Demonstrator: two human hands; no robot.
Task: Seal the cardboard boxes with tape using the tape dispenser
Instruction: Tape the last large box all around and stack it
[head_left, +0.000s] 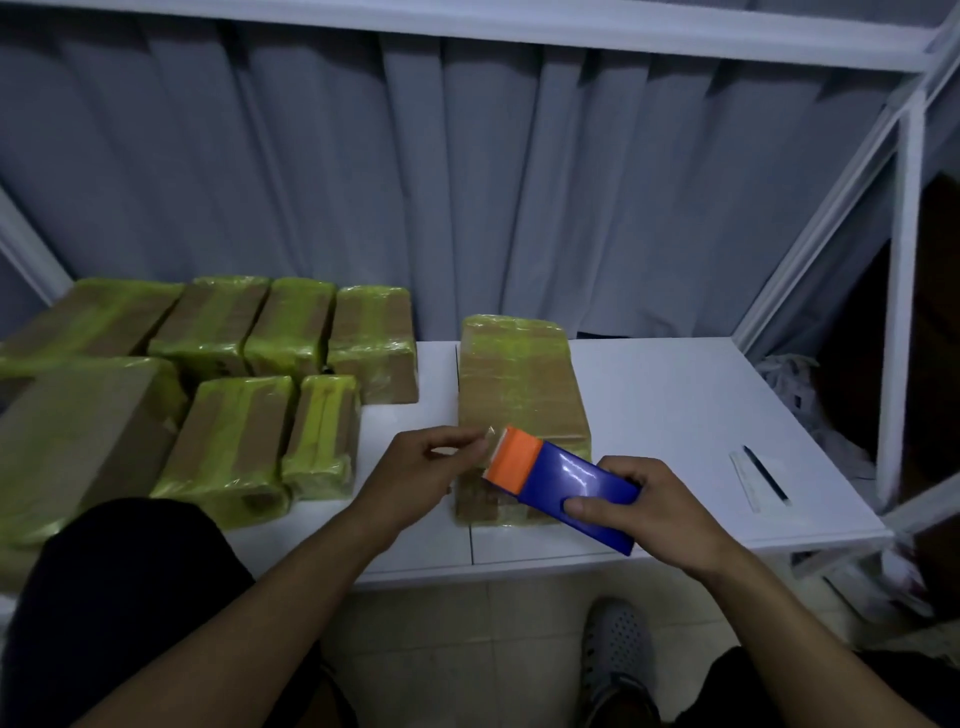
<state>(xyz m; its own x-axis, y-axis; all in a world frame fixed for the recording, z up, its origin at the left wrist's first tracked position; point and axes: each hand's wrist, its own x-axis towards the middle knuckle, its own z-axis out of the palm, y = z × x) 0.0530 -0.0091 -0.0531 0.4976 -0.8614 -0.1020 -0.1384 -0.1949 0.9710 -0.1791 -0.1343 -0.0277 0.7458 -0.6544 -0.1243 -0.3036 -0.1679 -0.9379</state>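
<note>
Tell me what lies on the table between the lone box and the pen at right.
In the head view, bare white table, except a pale flat strip lying right beside the pen, on the side toward the box.

Tape dispenser covers part of the box; leftmost box cut off

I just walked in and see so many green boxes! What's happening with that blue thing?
A person is taping up cardboard boxes at a white table. The right hand grips the blue tape dispenser over the near end of the box in front. The left hand pinches the tape end at its orange tip. A group of taped boxes, wrapped in yellow-green, sits on the left.
</note>
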